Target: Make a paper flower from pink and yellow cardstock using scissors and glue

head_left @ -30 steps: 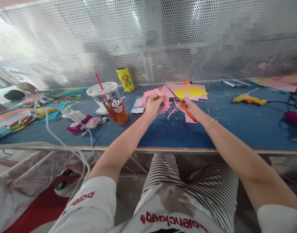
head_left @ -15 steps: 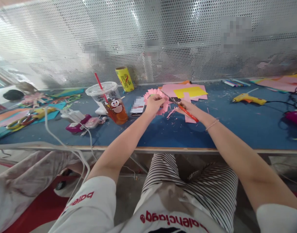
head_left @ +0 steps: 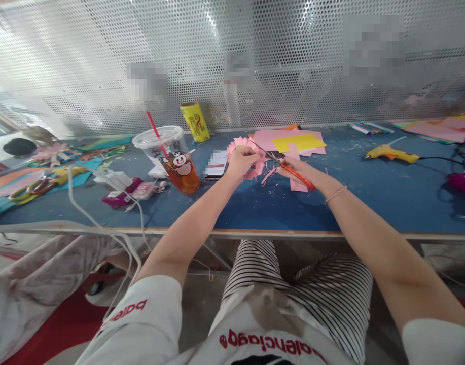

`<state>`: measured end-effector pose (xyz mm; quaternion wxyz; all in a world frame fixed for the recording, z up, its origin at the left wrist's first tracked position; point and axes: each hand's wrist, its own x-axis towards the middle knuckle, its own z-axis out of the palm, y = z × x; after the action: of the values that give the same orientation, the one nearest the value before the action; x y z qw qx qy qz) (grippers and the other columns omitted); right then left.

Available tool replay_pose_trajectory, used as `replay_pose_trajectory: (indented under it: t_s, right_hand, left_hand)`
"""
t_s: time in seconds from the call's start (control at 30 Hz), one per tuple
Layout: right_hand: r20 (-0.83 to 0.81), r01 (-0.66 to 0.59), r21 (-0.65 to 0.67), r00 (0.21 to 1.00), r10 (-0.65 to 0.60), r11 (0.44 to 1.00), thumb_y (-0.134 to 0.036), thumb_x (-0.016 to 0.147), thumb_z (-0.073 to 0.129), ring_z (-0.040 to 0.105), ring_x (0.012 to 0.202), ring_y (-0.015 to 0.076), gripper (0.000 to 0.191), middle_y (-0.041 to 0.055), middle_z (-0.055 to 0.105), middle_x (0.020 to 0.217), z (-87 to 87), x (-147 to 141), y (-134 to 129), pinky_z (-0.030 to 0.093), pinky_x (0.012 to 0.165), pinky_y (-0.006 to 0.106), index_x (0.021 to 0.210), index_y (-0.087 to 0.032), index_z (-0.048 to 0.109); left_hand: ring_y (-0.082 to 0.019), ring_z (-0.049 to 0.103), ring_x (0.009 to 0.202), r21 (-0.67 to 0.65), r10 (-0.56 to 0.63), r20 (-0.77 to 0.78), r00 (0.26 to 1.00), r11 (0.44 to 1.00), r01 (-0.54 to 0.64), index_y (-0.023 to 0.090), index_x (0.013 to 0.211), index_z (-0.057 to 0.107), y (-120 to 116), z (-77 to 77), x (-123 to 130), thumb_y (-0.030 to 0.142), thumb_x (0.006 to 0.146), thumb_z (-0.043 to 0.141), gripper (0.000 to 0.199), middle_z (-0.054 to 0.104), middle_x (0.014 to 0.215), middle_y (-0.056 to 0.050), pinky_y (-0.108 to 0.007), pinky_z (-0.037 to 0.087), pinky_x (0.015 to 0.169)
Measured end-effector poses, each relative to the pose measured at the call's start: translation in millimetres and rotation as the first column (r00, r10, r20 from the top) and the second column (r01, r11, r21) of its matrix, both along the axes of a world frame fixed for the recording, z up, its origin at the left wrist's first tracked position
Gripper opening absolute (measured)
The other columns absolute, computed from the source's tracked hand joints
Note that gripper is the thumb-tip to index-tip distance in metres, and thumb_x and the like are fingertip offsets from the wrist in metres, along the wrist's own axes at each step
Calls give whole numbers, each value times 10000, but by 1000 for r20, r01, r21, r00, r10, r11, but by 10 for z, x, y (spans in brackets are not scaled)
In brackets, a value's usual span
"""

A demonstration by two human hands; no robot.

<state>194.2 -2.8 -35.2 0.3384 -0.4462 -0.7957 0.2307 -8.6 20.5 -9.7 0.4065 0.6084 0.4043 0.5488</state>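
A pink paper flower (head_left: pixel 259 167) with a notched, pointed rim is pinched in my left hand (head_left: pixel 242 161) just above the blue table. My right hand (head_left: pixel 291 166) is closed round the orange-handled scissors (head_left: pixel 302 179), whose blades point left and lie against the flower's upper right edge. My left fingers hide part of the flower's middle, where some green shows. Thin pink paper clippings (head_left: pixel 269 176) lie beneath the blades. Behind my right hand rest a strip of pink paper (head_left: pixel 298 185), pink sheets (head_left: pixel 262 138) and a yellow sheet (head_left: pixel 298 143).
Left of my hands are a phone (head_left: pixel 217 165), a plastic cup of drink (head_left: pixel 182 170) and chargers (head_left: pixel 118 195) with white cables. A yellow roll (head_left: pixel 195 122) stands near the perforated panel. To the right lies a yellow glue gun (head_left: pixel 392 153). Another person sits at left.
The scissors' handles and my right hand have shifted slightly to the right. My left hand keeps its hold on the flower, nearly unmoved.
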Motion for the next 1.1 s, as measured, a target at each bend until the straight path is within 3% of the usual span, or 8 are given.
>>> replay_pose_trajectory:
  t_s: [0.4, 0.73, 0.9, 1.0, 1.1]
  right_hand:
    - [-28, 46, 30, 999, -45, 998, -622, 721, 536, 336, 516, 100, 421, -61, 380, 547, -49, -5, -6, 267, 523, 272, 755, -225, 402]
    - [-83, 52, 30, 995, -50, 998, -627, 691, 563, 412, 505, 119, 435, -38, 440, 565, -120, -25, 79, 315, 516, 281, 753, -224, 412]
    - [-86, 117, 4, 990, -116, 993, -658, 650, 587, 404, 504, 120, 478, -51, 429, 548, -94, 18, 107, 313, 507, 280, 757, -227, 411]
    - [-179, 120, -40, 976, -125, 992, -713, 639, 576, 362, 486, 110, 524, -64, 391, 553, -12, 12, 51, 305, 489, 275, 759, -240, 386]
    - [-399, 38, -147, 912, -95, 988, -800, 662, 475, 322, 470, 112, 567, -58, 350, 559, 100, -12, -33, 308, 462, 280, 739, -250, 357]
  left_hand:
    - [-26, 331, 354, -57, -68, 131, 989, 995, 76, 166, 451, 456, 4, -18, 24, 212, 606, 739, 326, 340, 369, 75, -188, 230, 384]
    - [-30, 339, 362, -99, -72, 199, 977, 991, 93, 158, 462, 509, 16, -11, 22, 208, 625, 727, 277, 398, 373, 53, -207, 216, 394]
    - [-33, 382, 365, -94, -75, 250, 965, 990, 101, 157, 476, 508, 67, -42, -21, 231, 608, 729, 267, 417, 382, 54, -194, 226, 391]
    - [-29, 392, 382, -95, -68, 252, 965, 991, 95, 150, 502, 524, 58, -32, -31, 214, 599, 716, 224, 440, 408, 57, -180, 266, 406]
    - [-44, 462, 447, -131, -75, 240, 968, 985, 109, 143, 548, 559, 25, -18, -25, 213, 604, 701, 168, 496, 475, 46, -183, 373, 486]
